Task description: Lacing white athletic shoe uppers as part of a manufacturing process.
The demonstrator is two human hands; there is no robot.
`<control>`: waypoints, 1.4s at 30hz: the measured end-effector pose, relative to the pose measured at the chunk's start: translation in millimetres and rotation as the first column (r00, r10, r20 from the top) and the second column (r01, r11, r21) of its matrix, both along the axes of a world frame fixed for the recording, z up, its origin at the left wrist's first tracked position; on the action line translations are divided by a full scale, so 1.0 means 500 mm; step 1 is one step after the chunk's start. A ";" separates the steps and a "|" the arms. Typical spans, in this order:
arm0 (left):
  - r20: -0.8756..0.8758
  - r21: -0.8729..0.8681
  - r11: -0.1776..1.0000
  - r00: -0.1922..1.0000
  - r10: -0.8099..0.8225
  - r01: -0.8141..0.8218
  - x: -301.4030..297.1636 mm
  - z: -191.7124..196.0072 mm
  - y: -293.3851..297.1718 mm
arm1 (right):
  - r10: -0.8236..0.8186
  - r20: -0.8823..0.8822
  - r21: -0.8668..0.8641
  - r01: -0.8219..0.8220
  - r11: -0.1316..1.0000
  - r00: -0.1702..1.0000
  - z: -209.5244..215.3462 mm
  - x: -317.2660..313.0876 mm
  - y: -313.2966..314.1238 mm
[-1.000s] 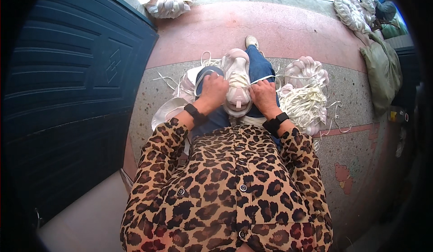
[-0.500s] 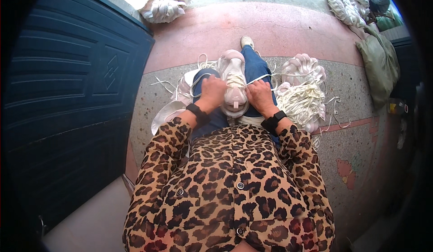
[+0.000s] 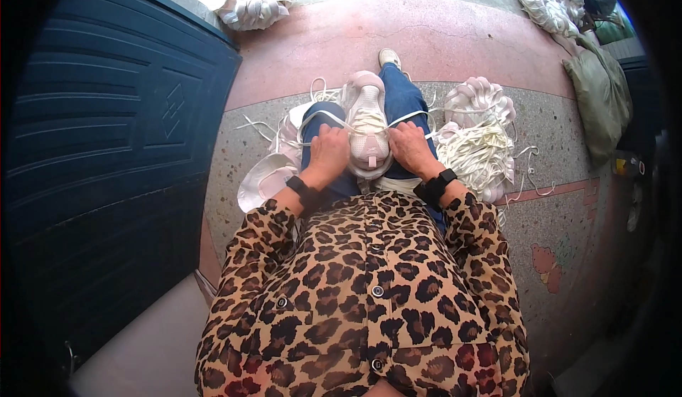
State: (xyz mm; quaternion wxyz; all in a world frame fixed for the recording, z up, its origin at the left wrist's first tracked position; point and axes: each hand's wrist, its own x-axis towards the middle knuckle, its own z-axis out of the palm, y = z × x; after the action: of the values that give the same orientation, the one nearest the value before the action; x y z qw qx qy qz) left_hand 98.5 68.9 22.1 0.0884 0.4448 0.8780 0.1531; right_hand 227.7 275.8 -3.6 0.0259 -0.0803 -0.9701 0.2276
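Observation:
A pale pink and white sneaker lies between my knees, its toe pointing away from me. Cream shoelace crosses the front of it, with loose ends looping out over both thighs. Beside the shoe's left edge, my left hand is closed with its fingertips on the lace. My right hand pinches lace at the right edge. The fingertips are partly hidden, so the exact grip is hard to see. Both wrists wear black bands.
Right of my leg sit a heap of cream laces and a bundle of pink-white shoe parts. More pale shoe pieces lie to the left. A dark blue door stands left; a greenish sack leans right.
My left hand has moved slightly down and left, from the laced part to the shoe's side. My right hand stays close to the right edge.

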 end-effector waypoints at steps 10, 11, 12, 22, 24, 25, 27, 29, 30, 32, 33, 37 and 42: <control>0.098 0.137 0.988 0.992 -0.086 0.072 -0.061 0.034 -0.007 | 0.143 -0.157 0.139 -0.121 0.983 0.977 0.011 -0.008 -0.016; 0.028 0.161 0.983 0.995 -0.095 0.089 -0.066 0.045 0.000 | 0.159 -0.101 0.232 -0.132 0.964 0.982 0.020 -0.018 -0.023; -0.042 0.185 0.977 0.994 -0.103 0.109 -0.072 0.055 0.008 | 0.173 -0.074 0.290 -0.145 0.946 0.982 0.030 -0.025 -0.027; -0.147 0.028 0.941 0.932 -0.331 0.338 -0.089 0.043 0.025 | -0.220 -0.656 -0.269 0.049 0.962 0.722 0.238 -0.031 0.070; -0.092 0.013 0.962 0.959 -0.269 0.272 -0.077 0.040 0.006 | -0.441 -0.728 -0.516 0.005 0.857 0.525 0.382 -0.006 0.119; -0.066 0.010 0.970 0.968 -0.242 0.244 -0.075 0.037 0.002 | -0.634 -0.652 -0.711 -0.045 0.702 0.415 0.440 0.014 0.119; 0.099 0.043 0.991 0.986 -0.134 0.130 -0.074 0.028 -0.002 | -0.649 -0.637 -0.767 -0.252 0.591 0.416 0.464 0.034 0.136; 0.230 -0.011 1.000 0.973 0.028 -0.026 -0.066 0.029 0.008 | -0.759 -0.477 -0.853 -0.025 0.521 0.442 0.453 0.010 0.108; 0.277 0.022 0.999 0.960 0.042 -0.050 -0.066 0.024 0.011 | -0.633 -0.426 -0.846 -0.036 0.532 0.646 0.382 0.007 0.117; 0.368 0.081 0.991 0.927 0.073 -0.110 -0.069 0.004 0.009 | -0.343 -0.248 -0.843 -0.027 0.536 0.906 0.228 -0.025 0.073; 0.371 0.082 0.990 0.925 0.078 -0.116 -0.067 0.000 0.005 | -0.236 -0.172 -0.825 -0.009 0.565 0.956 0.168 -0.037 0.038; 0.384 0.054 0.989 0.917 0.104 -0.135 -0.065 -0.014 -0.002 | -0.109 0.078 -0.545 0.134 0.828 0.991 0.085 -0.057 -0.086; 0.398 0.059 0.989 0.911 0.103 -0.138 -0.060 -0.012 0.005 | -0.144 0.017 -0.167 0.145 0.975 0.989 0.024 -0.076 -0.136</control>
State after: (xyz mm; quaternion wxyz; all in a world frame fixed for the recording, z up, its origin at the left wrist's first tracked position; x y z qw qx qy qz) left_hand 68.5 71.2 16.2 0.2344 0.3532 0.8606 0.2822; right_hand 189.8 207.7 8.7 0.0332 -0.1531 -0.9391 0.3058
